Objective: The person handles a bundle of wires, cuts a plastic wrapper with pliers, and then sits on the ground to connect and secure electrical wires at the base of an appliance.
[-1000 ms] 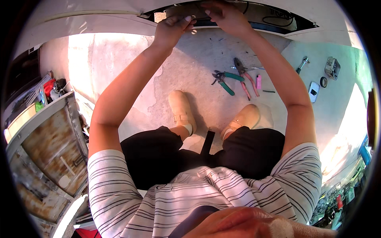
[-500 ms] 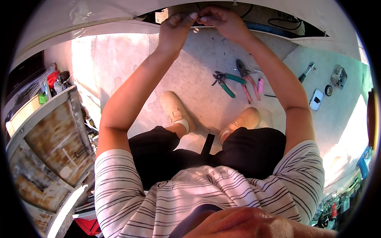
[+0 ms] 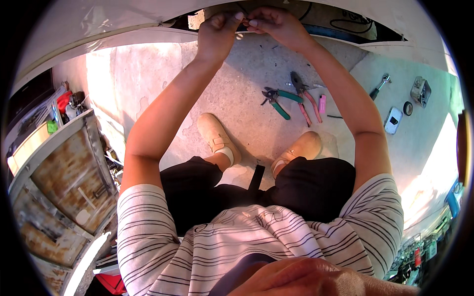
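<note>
Both hands meet at the opening in a white panel (image 3: pixel 123 22), fingertips almost touching. My left hand (image 3: pixel 216 33) is closed in a pinch, thumb against the fingers. Opposite it, my right hand (image 3: pixel 277 27) pinches too, thumb tip toward the left thumb. Whatever small thing lies between the fingertips is too small to make out. Inside the opening, a dark looped cable (image 3: pixel 348 24) shows to the right of the hands. On the concrete below lie green-handled cutters (image 3: pixel 281 101) and red-handled pliers (image 3: pixel 307 98), with a pink lighter-like piece (image 3: pixel 322 103) beside them.
Farther right on the floor are a ratchet (image 3: pixel 380 87), a phone (image 3: pixel 393 120), a black tape roll (image 3: pixel 408 108) and a small clear box (image 3: pixel 420 92). A rusty metal panel (image 3: pixel 69 172) leans at the left by a pile of clutter. More tools (image 3: pixel 419 254) crowd the lower right.
The view has shifted slightly, so the floor things sit a little farther left and up. My hands keep their pinch at the opening, with small finger movements.
</note>
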{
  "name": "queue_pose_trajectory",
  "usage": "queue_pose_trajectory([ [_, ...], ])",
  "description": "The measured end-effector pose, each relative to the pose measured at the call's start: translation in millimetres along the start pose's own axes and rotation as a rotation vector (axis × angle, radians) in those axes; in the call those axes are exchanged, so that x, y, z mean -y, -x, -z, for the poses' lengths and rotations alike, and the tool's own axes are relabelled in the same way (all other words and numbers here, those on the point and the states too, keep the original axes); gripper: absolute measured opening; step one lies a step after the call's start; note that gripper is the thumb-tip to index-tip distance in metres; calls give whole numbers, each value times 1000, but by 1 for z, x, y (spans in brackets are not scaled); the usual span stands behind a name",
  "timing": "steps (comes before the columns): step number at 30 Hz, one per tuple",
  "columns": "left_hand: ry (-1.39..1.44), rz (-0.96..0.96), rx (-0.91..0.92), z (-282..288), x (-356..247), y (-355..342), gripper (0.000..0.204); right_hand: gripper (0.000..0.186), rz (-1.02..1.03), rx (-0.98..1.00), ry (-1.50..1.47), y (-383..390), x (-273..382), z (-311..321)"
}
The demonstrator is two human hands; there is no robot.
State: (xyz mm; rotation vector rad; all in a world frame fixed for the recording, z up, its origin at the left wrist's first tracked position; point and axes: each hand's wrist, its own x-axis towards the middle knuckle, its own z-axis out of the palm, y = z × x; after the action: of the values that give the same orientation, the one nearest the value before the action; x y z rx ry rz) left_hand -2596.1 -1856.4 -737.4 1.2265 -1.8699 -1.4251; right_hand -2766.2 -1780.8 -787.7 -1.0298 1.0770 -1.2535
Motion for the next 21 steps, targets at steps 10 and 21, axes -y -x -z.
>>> queue_pose_trajectory([
  [10,117,-63,58,-5,3,-7,12,16,31,-73,152,-10,2,-3],
  [21,73,109,-100,-9,31,-20,27,13,14,-196,124,-15,-17,-5],
])
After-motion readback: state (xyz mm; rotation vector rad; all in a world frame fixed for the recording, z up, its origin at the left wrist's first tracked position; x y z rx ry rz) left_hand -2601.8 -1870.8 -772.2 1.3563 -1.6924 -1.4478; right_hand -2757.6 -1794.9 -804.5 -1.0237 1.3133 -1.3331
